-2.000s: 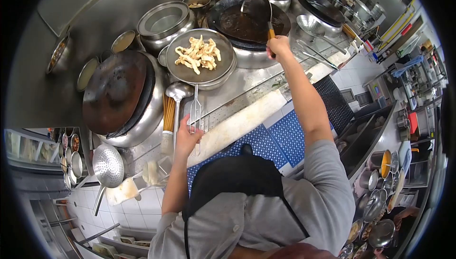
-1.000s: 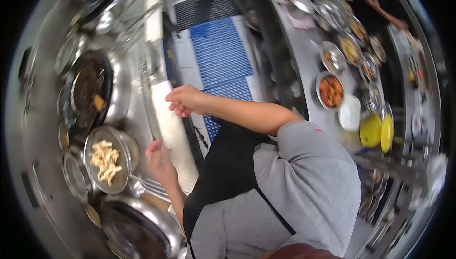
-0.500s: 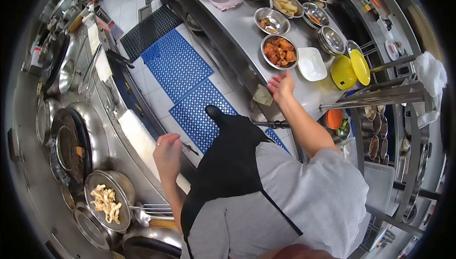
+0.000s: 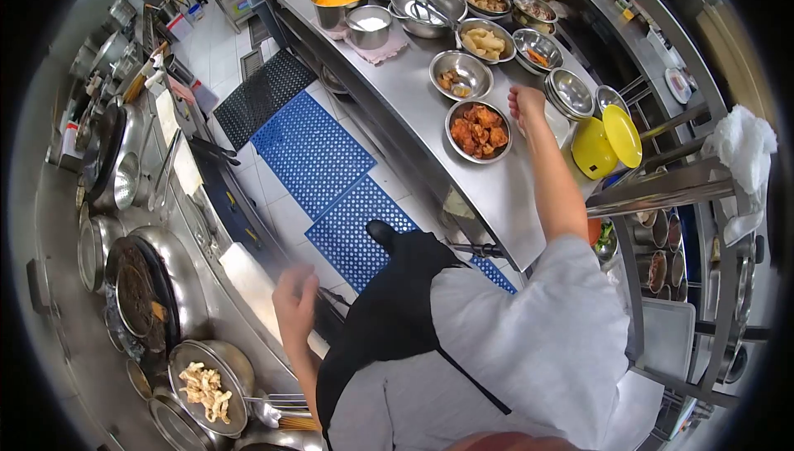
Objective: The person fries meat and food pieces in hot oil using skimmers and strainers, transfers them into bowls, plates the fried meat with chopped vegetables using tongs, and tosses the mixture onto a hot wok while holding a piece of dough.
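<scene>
My right hand point(image 4: 528, 108) reaches over the steel counter with its fingers curled closed. It is beside the white dish point(image 4: 560, 127), which is partly hidden behind my wrist, and whatever is in the fingers cannot be made out. Just left of it stands a steel bowl of reddish-brown fried pieces point(image 4: 478, 131). Above that is a bowl with a few brown pieces point(image 4: 461, 76). My left hand point(image 4: 295, 295), somewhat blurred, hangs near the stove's front edge, empty, with thumb and fingers apart.
A yellow pot point(image 4: 592, 150) with its yellow lid point(image 4: 621, 136) stands right of the dish. Farther back are a pot of orange liquid point(image 4: 340, 0) and several bowls. On the stove side are a wok point(image 4: 141, 294) and a strainer with pale pieces point(image 4: 206, 391). Blue mats point(image 4: 317, 153) cover the floor.
The view has turned from the stove to the counter. My right hand has let go of the ladle's handle, reached to the white dish and curled closed. My left hand has left the strainer's handle.
</scene>
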The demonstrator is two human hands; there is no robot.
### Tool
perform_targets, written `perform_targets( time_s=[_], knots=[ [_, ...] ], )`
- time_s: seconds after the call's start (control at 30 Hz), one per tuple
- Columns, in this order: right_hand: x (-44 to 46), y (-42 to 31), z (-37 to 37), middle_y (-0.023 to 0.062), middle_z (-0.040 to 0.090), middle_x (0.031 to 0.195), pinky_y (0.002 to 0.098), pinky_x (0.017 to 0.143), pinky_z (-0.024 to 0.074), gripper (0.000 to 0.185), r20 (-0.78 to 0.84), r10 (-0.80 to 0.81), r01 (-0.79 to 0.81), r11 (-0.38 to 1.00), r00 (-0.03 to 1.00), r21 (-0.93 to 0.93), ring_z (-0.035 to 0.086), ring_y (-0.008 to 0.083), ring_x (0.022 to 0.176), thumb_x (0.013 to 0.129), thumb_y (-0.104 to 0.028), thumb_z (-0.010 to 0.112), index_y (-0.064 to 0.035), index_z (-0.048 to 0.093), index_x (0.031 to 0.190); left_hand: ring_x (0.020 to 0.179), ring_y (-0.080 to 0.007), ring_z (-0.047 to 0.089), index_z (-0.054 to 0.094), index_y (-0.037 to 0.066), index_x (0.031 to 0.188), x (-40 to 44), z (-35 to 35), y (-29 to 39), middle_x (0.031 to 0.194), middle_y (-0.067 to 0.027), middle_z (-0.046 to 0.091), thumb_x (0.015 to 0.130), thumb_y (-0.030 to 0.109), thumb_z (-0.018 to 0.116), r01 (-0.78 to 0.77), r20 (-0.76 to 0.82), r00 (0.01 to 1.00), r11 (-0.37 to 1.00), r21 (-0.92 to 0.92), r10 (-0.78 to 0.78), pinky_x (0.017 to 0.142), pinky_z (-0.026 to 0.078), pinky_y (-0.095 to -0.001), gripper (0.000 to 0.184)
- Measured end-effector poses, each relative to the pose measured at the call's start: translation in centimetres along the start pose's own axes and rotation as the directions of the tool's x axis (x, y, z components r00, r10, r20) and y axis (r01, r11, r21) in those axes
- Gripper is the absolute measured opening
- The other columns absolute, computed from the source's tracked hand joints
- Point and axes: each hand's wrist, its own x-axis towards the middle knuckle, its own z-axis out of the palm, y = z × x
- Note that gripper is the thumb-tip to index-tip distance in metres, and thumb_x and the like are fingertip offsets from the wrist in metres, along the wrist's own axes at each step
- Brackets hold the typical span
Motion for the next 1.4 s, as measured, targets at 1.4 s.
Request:
perform_targets(
  time_s=[1.4],
  knots=[
    [-26.9,-0.3,16.0,-0.0064,0.051,0.064,0.0205,0.051,0.0336,0.013,0.911,-0.279,0.278,0.941,0.303,0.196,0.044,0.0037,0.057,0.081,-0.011,0.061,-0.0079,0.057,0.069,0.088,-0.0149,0.066,0.061,-0.003,0.118,-2.6,-0.1,2.2,0.101,-0.0102,0.069,0.099,0.018,0.056,-0.023,-0.105,0.993,0.767,-0.641,-0.057,0.081,0.054,-0.0298,0.029]
  ],
)
